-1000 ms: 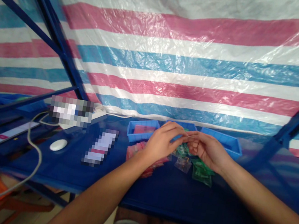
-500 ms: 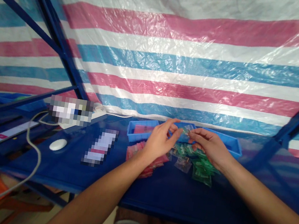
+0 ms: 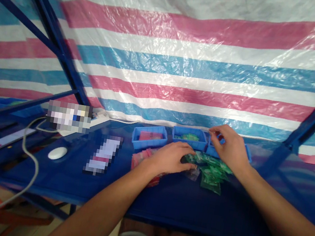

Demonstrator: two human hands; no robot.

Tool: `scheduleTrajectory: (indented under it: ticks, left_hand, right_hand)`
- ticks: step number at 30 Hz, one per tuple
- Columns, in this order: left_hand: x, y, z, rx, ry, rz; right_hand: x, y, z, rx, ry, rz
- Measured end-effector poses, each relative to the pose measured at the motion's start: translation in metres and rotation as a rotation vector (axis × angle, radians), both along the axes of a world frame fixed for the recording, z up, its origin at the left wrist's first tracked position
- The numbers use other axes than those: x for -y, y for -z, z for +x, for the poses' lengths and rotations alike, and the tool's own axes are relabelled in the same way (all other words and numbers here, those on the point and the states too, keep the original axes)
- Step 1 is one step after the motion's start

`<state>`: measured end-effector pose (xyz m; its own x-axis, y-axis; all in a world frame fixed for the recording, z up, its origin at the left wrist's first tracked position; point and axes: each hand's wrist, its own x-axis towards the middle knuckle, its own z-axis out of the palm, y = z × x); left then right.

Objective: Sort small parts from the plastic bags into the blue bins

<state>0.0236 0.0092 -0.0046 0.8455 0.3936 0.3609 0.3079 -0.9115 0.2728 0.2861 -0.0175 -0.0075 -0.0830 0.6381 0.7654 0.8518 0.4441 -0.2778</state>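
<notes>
Head view: the hands are held apart, the left hand (image 3: 168, 158) laid against a heap of green packets (image 3: 211, 174) on the blue table (image 3: 179, 206), the right hand (image 3: 229, 147) held at the rim of the rightmost blue tray (image 3: 245, 153), its grip hidden.

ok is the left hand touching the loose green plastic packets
Touching: the head view shows the left hand with its fingertips resting on the near edge of the loose green plastic packets.

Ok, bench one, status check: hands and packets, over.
Left hand at green packets; right hand over right blue bin; pink packets beside left hand.
</notes>
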Motion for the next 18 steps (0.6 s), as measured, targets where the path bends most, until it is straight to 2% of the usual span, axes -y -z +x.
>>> scheduleTrajectory:
  ticks: [3,8,14,18]
  left_hand:
    - [-0.001,-0.003,-0.001,-0.038,-0.014,-0.034]
    - [-0.001,-0.004,-0.001,-0.033,-0.041,-0.035]
    - [-0.003,-0.003,-0.001,-0.033,-0.050,-0.034]
    - [-0.003,-0.003,-0.001,-0.032,-0.047,-0.034]
  right_hand:
    - [-0.008,0.008,-0.002,0.046,-0.059,-0.029]
    - [-0.015,0.018,-0.004,0.215,-0.137,-0.186]
    - [-0.011,0.012,-0.003,0.202,-0.120,-0.167]
    - [-0.015,0.011,-0.008,0.296,-0.168,-0.177]
